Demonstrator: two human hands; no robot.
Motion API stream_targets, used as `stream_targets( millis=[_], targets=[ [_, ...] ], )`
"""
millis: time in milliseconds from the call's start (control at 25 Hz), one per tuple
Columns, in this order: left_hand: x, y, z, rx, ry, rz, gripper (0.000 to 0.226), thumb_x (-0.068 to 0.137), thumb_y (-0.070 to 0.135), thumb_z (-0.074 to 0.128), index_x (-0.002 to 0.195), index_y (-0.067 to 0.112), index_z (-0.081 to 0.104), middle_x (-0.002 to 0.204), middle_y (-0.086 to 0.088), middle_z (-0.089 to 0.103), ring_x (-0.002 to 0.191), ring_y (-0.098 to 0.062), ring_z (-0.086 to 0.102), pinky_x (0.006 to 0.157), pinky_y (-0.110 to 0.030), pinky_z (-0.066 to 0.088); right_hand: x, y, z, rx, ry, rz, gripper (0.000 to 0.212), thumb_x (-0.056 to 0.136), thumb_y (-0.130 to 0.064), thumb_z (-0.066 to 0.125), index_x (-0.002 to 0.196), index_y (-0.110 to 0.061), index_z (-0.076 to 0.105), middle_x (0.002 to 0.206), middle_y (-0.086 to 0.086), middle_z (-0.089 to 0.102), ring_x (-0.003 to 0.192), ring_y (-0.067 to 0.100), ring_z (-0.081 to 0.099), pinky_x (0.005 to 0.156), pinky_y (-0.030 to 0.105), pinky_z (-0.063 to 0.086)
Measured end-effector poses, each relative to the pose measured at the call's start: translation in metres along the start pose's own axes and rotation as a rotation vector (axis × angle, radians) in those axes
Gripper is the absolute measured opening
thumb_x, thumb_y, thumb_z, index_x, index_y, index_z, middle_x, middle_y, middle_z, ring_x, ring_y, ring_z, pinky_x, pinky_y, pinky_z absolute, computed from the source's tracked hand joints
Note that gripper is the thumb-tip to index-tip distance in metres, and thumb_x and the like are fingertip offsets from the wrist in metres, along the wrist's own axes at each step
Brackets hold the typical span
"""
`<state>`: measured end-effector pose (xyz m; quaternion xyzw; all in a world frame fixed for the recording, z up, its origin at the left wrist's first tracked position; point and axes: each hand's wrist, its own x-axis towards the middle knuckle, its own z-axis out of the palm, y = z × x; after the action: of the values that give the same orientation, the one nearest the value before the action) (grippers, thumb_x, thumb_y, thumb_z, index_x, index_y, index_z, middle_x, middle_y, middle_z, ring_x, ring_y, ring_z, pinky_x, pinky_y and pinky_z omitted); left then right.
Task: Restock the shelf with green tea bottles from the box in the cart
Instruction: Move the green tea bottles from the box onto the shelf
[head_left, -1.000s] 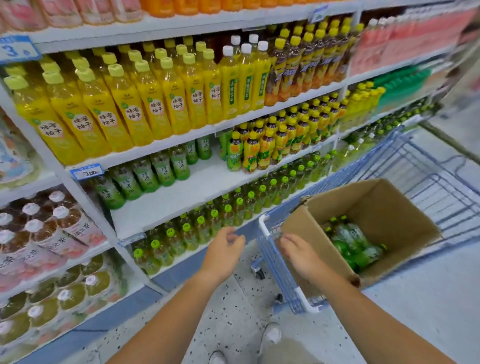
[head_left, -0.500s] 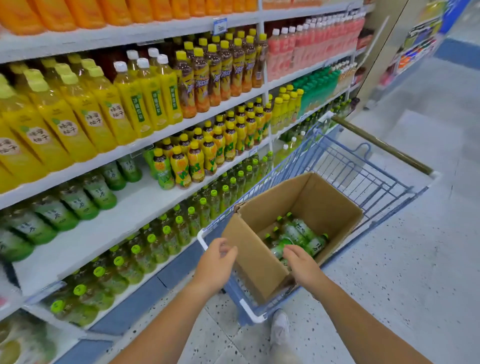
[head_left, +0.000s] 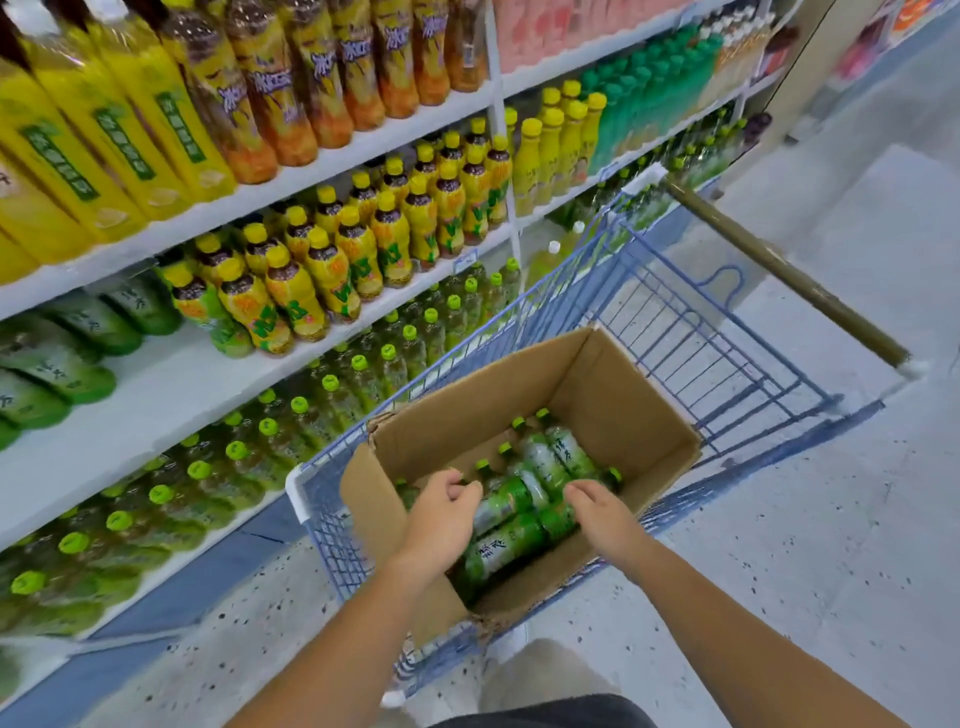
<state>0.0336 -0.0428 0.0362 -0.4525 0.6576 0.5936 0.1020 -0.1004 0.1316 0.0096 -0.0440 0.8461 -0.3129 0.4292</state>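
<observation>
An open cardboard box (head_left: 618, 400) stands in the near end of a blue wire cart (head_left: 691, 332). Several green tea bottles (head_left: 550, 457) with green caps and labels lie on their sides in its bottom. Both my hands are down inside the box. My left hand (head_left: 441, 514) has its fingers curled at the neck end of one bottle. My right hand (head_left: 605, 512) lies with bent fingers on top of the bottles. Whether either hand has a grip is hidden. On the shelf (head_left: 182, 384) to the left, matching green tea bottles (head_left: 57, 364) stand at the back, with bare white board in front.
Yellow-capped tea bottles (head_left: 332, 280) fill the same shelf to the right. Small green-capped bottles (head_left: 234, 467) crowd the shelf below, large yellow bottles (head_left: 104, 140) the one above. The cart's brown handle (head_left: 789, 275) points away. Speckled floor (head_left: 831, 519) lies to the right.
My view has swung right and down over the cart. Both hands have moved from the box's near edge into the box and onto the bottles.
</observation>
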Motion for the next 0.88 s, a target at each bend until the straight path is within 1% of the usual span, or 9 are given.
stream_targets(
  millis=[160,240,360,440,520,600,680,760,880],
  targets=[
    [0.029,0.004,0.024,-0.030,0.008,-0.139,0.052,0.104,0.044,0.046,0.147,0.016,0.043,0.111,0.006,0.054,0.083,-0.005,0.055,0.070,-0.024,0.043,0.044,-0.004,-0.017,-0.001,-0.010,0.048,0.046,0.104,-0.043,0.039,0.142,-0.018,0.048,0.137,0.004,0.055,0.125,0.024,0.051,0.109,0.041,0.038],
    [0.051,0.000,0.035,-0.065,0.037,-0.217,0.049,0.103,0.042,0.046,0.142,0.013,0.048,0.088,0.005,0.056,0.067,-0.007,0.050,0.058,-0.024,0.037,0.069,-0.001,-0.019,0.005,-0.010,0.077,0.045,0.104,-0.042,0.040,0.137,-0.014,0.052,0.132,0.007,0.057,0.123,0.026,0.053,0.110,0.045,0.039],
    [0.083,-0.011,0.054,-0.094,0.032,-0.345,0.030,0.100,0.040,0.044,0.108,0.012,0.051,0.073,0.000,0.047,0.064,-0.017,0.044,0.061,-0.032,0.033,0.102,0.007,-0.016,0.040,-0.007,0.186,0.034,0.105,-0.039,0.039,0.113,-0.011,0.057,0.110,0.010,0.058,0.105,0.026,0.057,0.100,0.041,0.044],
    [0.108,-0.021,0.069,-0.126,0.005,-0.412,0.041,0.097,0.043,0.045,0.107,0.003,0.053,0.088,-0.019,0.059,0.078,-0.032,0.057,0.067,-0.036,0.036,0.120,0.012,-0.013,0.033,-0.017,0.252,0.036,0.105,-0.035,0.039,0.092,-0.008,0.058,0.088,0.010,0.051,0.083,0.024,0.052,0.081,0.036,0.039],
    [0.133,-0.035,0.083,-0.122,-0.016,-0.467,0.062,0.096,0.046,0.046,0.132,-0.004,0.049,0.126,-0.030,0.059,0.112,-0.045,0.058,0.084,-0.041,0.046,0.135,0.017,-0.011,-0.004,-0.014,0.288,0.035,0.105,-0.033,0.040,0.078,-0.013,0.048,0.076,0.008,0.043,0.070,0.021,0.044,0.073,0.035,0.033],
    [0.155,-0.047,0.093,-0.161,0.020,-0.527,0.064,0.098,0.045,0.046,0.141,-0.002,0.045,0.139,-0.027,0.053,0.123,-0.044,0.053,0.092,-0.041,0.046,0.153,0.024,-0.008,-0.017,-0.019,0.333,0.030,0.106,-0.033,0.039,0.090,-0.011,0.054,0.085,0.012,0.048,0.081,0.023,0.050,0.079,0.036,0.037],
    [0.170,-0.053,0.101,-0.254,0.085,-0.606,0.059,0.098,0.042,0.048,0.140,0.000,0.048,0.134,-0.023,0.057,0.121,-0.039,0.056,0.087,-0.039,0.048,0.169,0.032,-0.004,-0.009,0.003,0.378,0.041,0.106,-0.031,0.038,0.127,-0.001,0.055,0.119,0.024,0.055,0.111,0.031,0.053,0.099,0.040,0.040],
    [0.184,-0.057,0.108,-0.514,0.176,-0.736,0.051,0.100,0.038,0.051,0.139,0.005,0.049,0.122,-0.016,0.061,0.114,-0.034,0.062,0.093,-0.040,0.051,0.182,0.039,0.005,0.052,-0.013,0.480,0.049,0.105,-0.034,0.039,0.144,-0.003,0.043,0.143,0.018,0.047,0.121,0.033,0.049,0.106,0.043,0.041],
    [0.207,-0.062,0.115,-1.016,0.279,-0.908,0.048,0.102,0.029,0.056,0.146,0.012,0.043,0.135,-0.014,0.049,0.118,-0.030,0.055,0.106,-0.041,0.050,0.199,0.052,0.021,0.226,-0.076,0.654,0.055,0.105,-0.039,0.041,0.153,-0.014,0.031,0.147,0.013,0.040,0.132,0.035,0.044,0.109,0.046,0.043]
  ],
)
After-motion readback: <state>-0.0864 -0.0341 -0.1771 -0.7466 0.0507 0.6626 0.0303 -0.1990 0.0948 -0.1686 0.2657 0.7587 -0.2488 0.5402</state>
